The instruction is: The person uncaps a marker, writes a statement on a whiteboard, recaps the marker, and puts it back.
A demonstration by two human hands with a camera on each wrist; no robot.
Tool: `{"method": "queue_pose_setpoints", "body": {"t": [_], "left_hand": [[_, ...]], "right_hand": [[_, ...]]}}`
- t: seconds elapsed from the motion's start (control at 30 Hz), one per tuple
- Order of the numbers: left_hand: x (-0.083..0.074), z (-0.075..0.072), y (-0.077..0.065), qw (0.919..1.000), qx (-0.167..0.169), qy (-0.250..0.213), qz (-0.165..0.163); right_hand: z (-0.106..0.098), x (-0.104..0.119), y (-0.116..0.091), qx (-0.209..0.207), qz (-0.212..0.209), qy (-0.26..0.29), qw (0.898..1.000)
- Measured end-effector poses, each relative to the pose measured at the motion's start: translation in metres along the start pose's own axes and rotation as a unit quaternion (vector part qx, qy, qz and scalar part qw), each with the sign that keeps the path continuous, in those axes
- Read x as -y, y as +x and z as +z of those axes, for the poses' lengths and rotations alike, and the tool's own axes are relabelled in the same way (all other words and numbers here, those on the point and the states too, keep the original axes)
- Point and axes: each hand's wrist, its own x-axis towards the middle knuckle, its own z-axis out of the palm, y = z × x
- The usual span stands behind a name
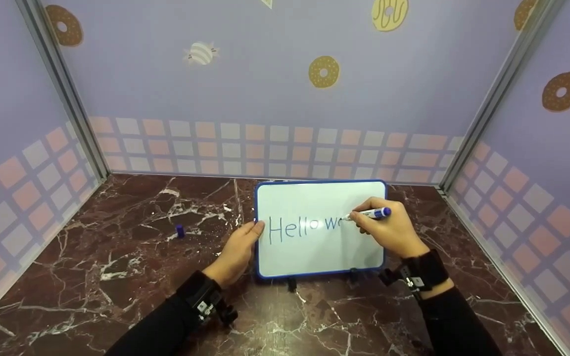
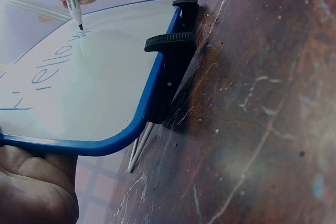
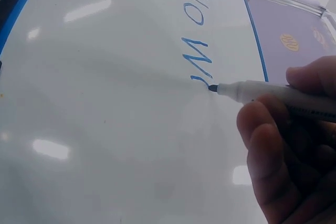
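A small whiteboard (image 1: 309, 257) with a blue frame leans on black clip feet (image 2: 170, 72). Blue handwriting (image 1: 292, 230) on it reads "Hello w" plus the curved start of another letter. My left hand (image 1: 235, 252) grips the board's left edge, thumb at the front rim and the other fingers hidden behind. In my right hand (image 1: 389, 227) a white marker (image 1: 374, 213) with a blue end is pinched between thumb and fingers. Its dark tip (image 3: 212, 88) meets the board at the end of the unfinished letter, as the right wrist view shows.
A blue marker cap (image 1: 180, 231) stands on the dark red marbled tabletop (image 1: 131, 296), left of the board. Purple walls (image 1: 265, 99) with a checkered band enclose the table at the back and both sides. Thin white rods (image 2: 137, 153) show under the board.
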Motion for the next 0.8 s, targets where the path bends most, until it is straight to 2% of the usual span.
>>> {"method": "queue_pose_setpoints", "body": {"t": [0.63,0.8], "left_hand": [[0.0008,0.0003,0.0000,1.0000,-0.002,-0.004,0.004],[0.0014,-0.0001,0.0005,0.9999,0.007,-0.009,0.002]], "right_hand": [[-0.0023,-0.0008,0.0002,-0.018,0.006,-0.025,1.000],[-0.0022,-0.0014,0.0005,-0.019,0.007,-0.027,0.999]]}}
